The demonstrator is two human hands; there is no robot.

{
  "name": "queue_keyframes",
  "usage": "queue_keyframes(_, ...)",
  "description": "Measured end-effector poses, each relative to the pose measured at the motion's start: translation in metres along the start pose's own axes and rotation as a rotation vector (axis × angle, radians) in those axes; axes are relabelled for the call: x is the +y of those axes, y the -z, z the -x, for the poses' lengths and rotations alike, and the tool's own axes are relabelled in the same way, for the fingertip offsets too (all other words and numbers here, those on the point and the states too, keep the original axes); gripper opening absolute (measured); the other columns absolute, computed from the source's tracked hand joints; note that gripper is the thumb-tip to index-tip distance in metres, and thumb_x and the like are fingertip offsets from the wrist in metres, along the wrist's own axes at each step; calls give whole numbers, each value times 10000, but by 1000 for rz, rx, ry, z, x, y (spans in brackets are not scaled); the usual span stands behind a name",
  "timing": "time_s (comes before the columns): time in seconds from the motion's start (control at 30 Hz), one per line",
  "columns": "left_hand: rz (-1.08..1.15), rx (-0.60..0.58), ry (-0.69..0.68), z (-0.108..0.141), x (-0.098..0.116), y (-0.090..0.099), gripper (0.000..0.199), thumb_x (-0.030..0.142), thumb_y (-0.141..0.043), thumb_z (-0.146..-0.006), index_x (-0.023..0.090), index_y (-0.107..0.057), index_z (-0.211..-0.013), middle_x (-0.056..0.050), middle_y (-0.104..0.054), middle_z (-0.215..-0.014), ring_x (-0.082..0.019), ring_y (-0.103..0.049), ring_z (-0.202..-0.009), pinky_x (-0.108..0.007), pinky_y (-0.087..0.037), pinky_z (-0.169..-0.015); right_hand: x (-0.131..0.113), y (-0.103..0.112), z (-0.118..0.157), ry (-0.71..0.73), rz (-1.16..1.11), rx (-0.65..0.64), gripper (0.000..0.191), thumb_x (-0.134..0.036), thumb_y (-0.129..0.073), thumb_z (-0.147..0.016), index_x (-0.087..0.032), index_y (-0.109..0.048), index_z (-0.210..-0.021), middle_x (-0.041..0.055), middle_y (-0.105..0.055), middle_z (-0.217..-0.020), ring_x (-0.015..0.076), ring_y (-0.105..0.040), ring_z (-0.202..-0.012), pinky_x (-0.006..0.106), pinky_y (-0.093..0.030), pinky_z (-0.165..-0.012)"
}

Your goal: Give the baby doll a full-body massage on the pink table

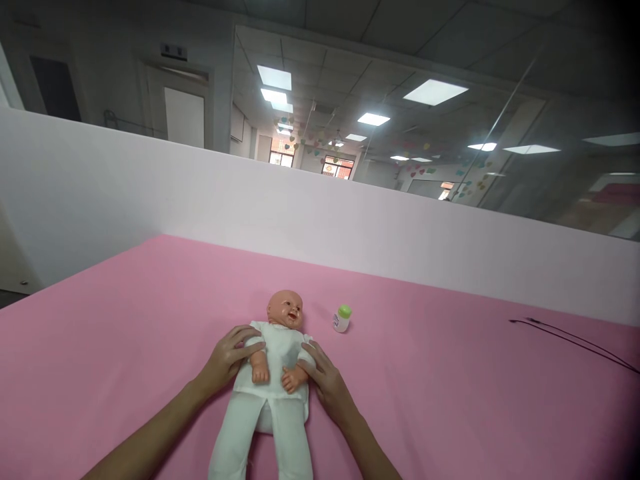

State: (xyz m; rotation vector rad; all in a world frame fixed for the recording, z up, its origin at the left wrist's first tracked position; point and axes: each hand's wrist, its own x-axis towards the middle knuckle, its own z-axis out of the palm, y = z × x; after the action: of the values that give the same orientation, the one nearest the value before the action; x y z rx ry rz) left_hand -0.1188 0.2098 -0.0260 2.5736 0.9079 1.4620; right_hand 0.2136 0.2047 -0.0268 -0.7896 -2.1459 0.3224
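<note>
A baby doll in a white top and white trousers lies face up on the pink surface, its head pointing away from me. My left hand rests on the doll's upper arm at the left, fingers spread over the sleeve. On the other side, my right hand touches the doll's other sleeve, its fingers also apart. Neither hand is closed around anything. A small white bottle with a green lid stands to the right of the doll's head.
Thin black cables lie at the right of the pink surface. A low white wall runs along its back edge, with a large glass pane above. A door shows at the upper left.
</note>
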Motion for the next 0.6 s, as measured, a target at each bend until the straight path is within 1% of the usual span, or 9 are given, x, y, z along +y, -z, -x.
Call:
queue_keyframes(0.1, -20, -31, -26, -2, 3, 1, 473, 77, -477, -981, 349, -668, -1317, -81, -658, -1307, -250, -543, -1252, -435, -499, -994, -2, -3, -2, -30, -29, 3, 380, -147, -530, -967, -353, -719, -1223, -3, -572, -1487, 245, -423, -1466, 464, -394, -1203)
queue_keyframes(0.17, 42, -5, 76, -2, 2, 0, 436, 117, -472, -990, 330, -665, -1318, -84, -656, -1313, -257, -552, -1250, -445, -492, -1010, -2, -5, -4, -133, -171, 108, 333, -213, -559, -967, -325, -700, -1247, 35, -600, -1455, 261, -493, -1415, 486, -407, -1190)
queue_keyframes(0.23, 159, 109, 307, 0, 0, -1, 352, 213, -487, -1001, 273, -657, -1304, -102, -665, -1288, -267, -598, -1194, -439, -514, -981, 1, -6, -6, -321, -371, 300, 358, -317, -605, -956, -283, -641, -1310, 86, -630, -1404, 279, -598, -1306, 491, -507, -1101)
queue_keyframes(0.3, 309, 308, 602, 0, -6, -1, 304, 360, -533, -993, 204, -652, -1225, -116, -698, -1170, -272, -660, -1055, -414, -556, -885, 6, -4, -8, -543, -564, 506, 509, -441, -670, -912, -253, -558, -1372, 117, -682, -1295, 291, -703, -1120, 476, -622, -920)
queue_keyframes(0.37, 467, 498, 848, 0, -12, 0, 378, 502, -594, -944, 164, -644, -1103, -100, -710, -991, -262, -684, -888, -381, -576, -769, 12, -1, -9, -709, -699, 656, 637, -533, -716, -856, -242, -506, -1382, 107, -722, -1161, 286, -747, -949, 461, -661, -780)
queue_keyframes(0.4, 535, 556, 925, 0, -15, 1, 422, 549, -624, -912, 155, -638, -1060, -87, -702, -928, -255, -681, -835, -372, -577, -736, 13, 0, -9, -755, -734, 697, 667, -558, -729, -836, -238, -497, -1373, 96, -733, -1102, 282, -753, -895, 459, -664, -751)
queue_keyframes(0.43, 585, 588, 965, 0, -17, 1, 451, 574, -649, -886, 150, -636, -1037, -80, -695, -894, -250, -677, -808, -365, -576, -719, 14, 1, -9, -776, -745, 712, 671, -569, -734, -828, -235, -497, -1359, 90, -738, -1065, 281, -755, -870, 457, -664, -743)
queue_keyframes(0.5, 597, 576, 947, 0, -18, 1, 447, 564, -671, -873, 148, -642, -1036, -78, -696, -895, -244, -673, -810, -349, -570, -712, 12, 0, -9, -746, -696, 679, 631, -551, -723, -845, -233, -505, -1345, 101, -736, -1088, 286, -753, -903, 451, -662, -757)
queue_keyframes(0.6, 424, 460, 770, 1, -14, -1, 345, 458, -617, -934, 166, -669, -1108, -85, -715, -964, -248, -674, -873, -345, -562, -740, 6, -4, -7, -546, -495, 549, 510, -448, -662, -918, -241, -528, -1364, 127, -689, -1275, 286, -700, -1131, 453, -618, -929)
